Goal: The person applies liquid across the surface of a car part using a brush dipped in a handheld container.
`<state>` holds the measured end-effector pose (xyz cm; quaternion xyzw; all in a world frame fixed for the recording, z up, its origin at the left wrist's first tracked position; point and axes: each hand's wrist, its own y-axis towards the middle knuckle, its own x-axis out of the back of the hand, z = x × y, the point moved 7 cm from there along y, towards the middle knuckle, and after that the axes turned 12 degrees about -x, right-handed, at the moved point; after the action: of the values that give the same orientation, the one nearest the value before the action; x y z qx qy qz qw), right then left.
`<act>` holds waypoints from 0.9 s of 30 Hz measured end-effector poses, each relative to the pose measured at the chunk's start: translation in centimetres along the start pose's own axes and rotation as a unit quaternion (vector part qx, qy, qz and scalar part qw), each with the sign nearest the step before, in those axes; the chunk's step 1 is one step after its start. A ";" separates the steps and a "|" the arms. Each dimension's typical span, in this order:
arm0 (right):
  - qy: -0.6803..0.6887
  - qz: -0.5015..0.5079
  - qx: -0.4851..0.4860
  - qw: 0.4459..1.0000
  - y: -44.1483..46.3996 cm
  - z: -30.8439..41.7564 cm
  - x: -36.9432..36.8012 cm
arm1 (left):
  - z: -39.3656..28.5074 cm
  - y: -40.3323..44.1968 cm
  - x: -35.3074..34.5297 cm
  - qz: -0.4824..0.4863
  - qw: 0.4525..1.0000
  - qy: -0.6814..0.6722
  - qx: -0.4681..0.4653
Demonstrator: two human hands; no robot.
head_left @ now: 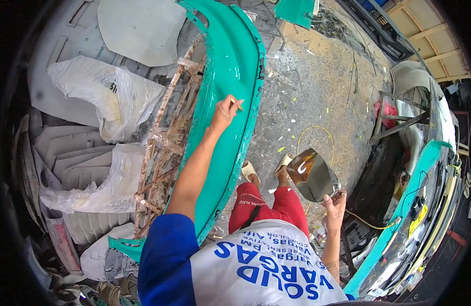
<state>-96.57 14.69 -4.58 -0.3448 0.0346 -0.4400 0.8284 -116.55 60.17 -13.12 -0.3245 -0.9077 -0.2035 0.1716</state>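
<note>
A long curved teal panel (215,137) with a glossy wet-looking surface lies on a rusty, paint-spattered frame (159,127). Over the panel's upper middle is my left hand (225,113), its fingers closed on a small brush-like tool (238,104) with a tan end. My right hand (334,205) pinches the edge of a cut-open container (312,176), held to the right of my legs. Dark brown liquid, or a reflection, shows in the container; which one I cannot tell.
Plastic-wrapped grey parts (110,97) and stacked panels (87,158) lie on the left. Another teal panel (416,178) rests on the right beside a dark stand. A yellow hose (332,148) loops over the stained floor (307,86). Black trim pieces (381,33) lie at the upper right.
</note>
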 end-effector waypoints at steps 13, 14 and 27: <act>-0.077 0.072 0.058 0.993 2.5 3.5 -5.5 | -4.8 -26.5 3.0 0.108 0.986 0.049 0.119; -0.082 0.072 0.060 0.992 2.4 3.8 -5.8 | -4.4 -26.0 2.8 0.106 0.986 0.049 0.116; -0.052 -0.007 0.019 0.998 0.3 2.5 -4.8 | 4.5 3.8 -0.5 0.031 0.993 0.009 0.114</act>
<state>-98.41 19.78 -3.99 -0.3521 -0.0193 -0.4276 0.8324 -114.54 64.76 -16.27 -0.3287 -0.9130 -0.0963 0.2216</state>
